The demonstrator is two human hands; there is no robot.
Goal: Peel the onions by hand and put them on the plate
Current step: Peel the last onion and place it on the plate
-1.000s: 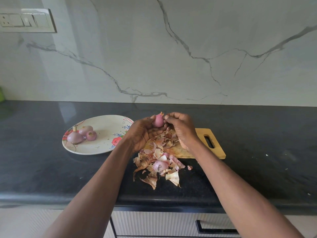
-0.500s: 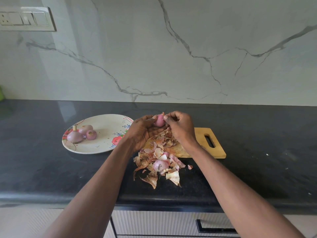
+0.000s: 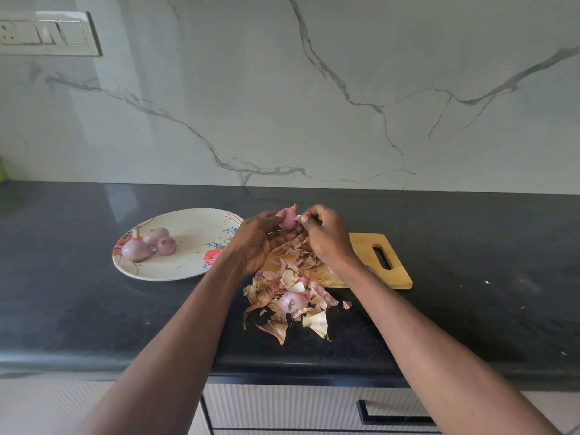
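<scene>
3 peeled onions (image 3: 147,245) on plate (image 3: 185,271), left of board (image 3: 398,271). 1 onion (image 3: 288,220) above board: left hand (image 3: 260,240) cups it, right hand (image 3: 323,237) pinches its skin. 1 peel heap (image 3: 292,296) at board's near edge.

Home kitchen. Evidence: dark polished stone desk (image 3: 94,309) running wall to wall, white marble-look backsplash (image 3: 314,105) with grey veins behind it, wall switch/socket plate (image 3: 47,34) top left. Below the desk edge: white ribbed cabinet fronts with a black bar drawer handle (image 3: 395,417). Food prep on top: wooden cutting board (image 3: 389,262) with a handle slot, floral-print dinner plate (image 3: 188,268) holding three peeled onions (image 3: 147,244), pile of dry onion skins (image 3: 292,296) spilling from the board onto the desk. Domestic crockery and fittings, nothing commercial-grade. Something green at the far left edge, can't tell what.
</scene>
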